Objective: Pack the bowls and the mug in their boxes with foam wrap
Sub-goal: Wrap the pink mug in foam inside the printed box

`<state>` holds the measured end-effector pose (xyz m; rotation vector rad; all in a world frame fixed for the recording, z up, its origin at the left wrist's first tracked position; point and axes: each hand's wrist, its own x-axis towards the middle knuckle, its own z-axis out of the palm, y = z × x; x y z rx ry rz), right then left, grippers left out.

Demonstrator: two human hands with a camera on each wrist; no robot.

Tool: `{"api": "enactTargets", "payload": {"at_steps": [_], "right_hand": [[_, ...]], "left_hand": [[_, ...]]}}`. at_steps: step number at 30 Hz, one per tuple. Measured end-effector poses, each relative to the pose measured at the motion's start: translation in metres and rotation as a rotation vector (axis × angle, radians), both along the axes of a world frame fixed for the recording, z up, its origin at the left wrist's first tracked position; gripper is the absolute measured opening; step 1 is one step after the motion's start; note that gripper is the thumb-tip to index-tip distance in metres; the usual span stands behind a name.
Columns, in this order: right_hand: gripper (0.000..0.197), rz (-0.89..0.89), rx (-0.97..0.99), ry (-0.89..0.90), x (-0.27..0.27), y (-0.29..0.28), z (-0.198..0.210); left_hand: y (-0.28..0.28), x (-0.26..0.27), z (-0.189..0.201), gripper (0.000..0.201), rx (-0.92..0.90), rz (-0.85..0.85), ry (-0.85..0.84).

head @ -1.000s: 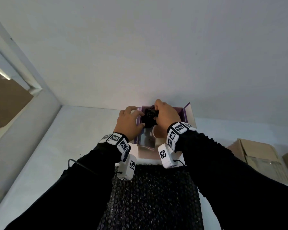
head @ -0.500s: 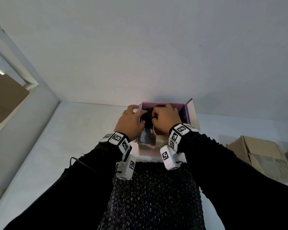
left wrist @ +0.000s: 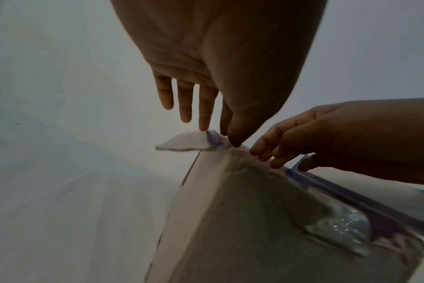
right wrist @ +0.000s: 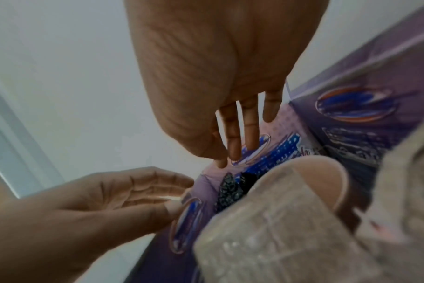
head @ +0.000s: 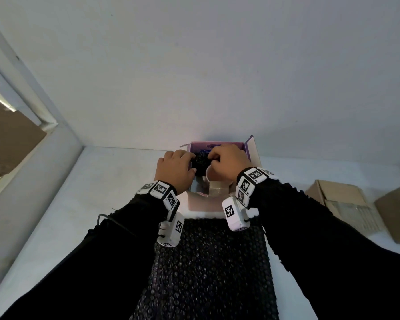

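Observation:
An open purple box (head: 252,151) stands at the far end of the white table, against the wall. Inside it lies a bundle wrapped in black bubble wrap (head: 200,162); what it holds is hidden. My left hand (head: 183,162) and right hand (head: 219,158) are both over the box's opening, fingers on the bundle. In the left wrist view my left fingers (left wrist: 203,114) hang straight and touch the white box flap (left wrist: 182,142). The right wrist view has my right fingers (right wrist: 232,134) straight, pointing into the box above the bundle (right wrist: 230,189).
A roll of clear tape (head: 218,185) sits at the box's near edge, under my right wrist. A black bubble wrap sheet (head: 213,262) covers the table between my arms. Two brown cardboard boxes (head: 342,204) (head: 397,213) stand at the right. A window frame (head: 44,121) runs along the left.
Both hands moved forward and down with the black bundle, from the box's near side to deeper inside it.

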<state>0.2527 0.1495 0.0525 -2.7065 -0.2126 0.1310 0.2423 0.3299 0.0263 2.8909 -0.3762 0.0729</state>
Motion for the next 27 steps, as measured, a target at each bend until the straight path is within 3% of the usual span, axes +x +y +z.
{"api": "enactTargets", "payload": {"at_steps": [5, 10, 14, 16, 19, 20, 22, 27], "right_hand": [[0.021, 0.078, 0.307, -0.14, -0.051, -0.001, 0.013], [0.008, 0.208, 0.371, -0.276, -0.118, -0.008, -0.008], [0.009, 0.172, 0.317, -0.3, -0.162, -0.015, -0.044], [0.031, 0.189, 0.233, -0.098, -0.179, -0.017, -0.066], [0.089, 0.241, -0.068, 0.249, -0.204, -0.019, -0.096], [0.096, 0.246, -0.145, 0.287, -0.211, -0.018, -0.103], [0.088, 0.235, -0.198, 0.259, -0.218, -0.017, -0.11], [0.033, 0.155, -0.016, 0.038, -0.213, -0.019, -0.102]], "left_hand": [[0.001, -0.032, 0.014, 0.023, -0.064, -0.115, -0.092], [0.009, -0.074, 0.004, 0.012, -0.276, -0.247, -0.177], [0.017, -0.115, -0.019, 0.012, -0.335, -0.287, -0.152], [0.021, -0.133, -0.032, 0.011, -0.279, -0.283, -0.028], [0.028, -0.155, -0.055, 0.018, -0.161, -0.282, 0.16], [0.03, -0.161, -0.061, 0.021, -0.134, -0.284, 0.201], [0.032, -0.169, -0.069, 0.032, -0.089, -0.28, 0.26], [0.035, -0.181, -0.069, 0.077, -0.024, -0.227, 0.236]]}}
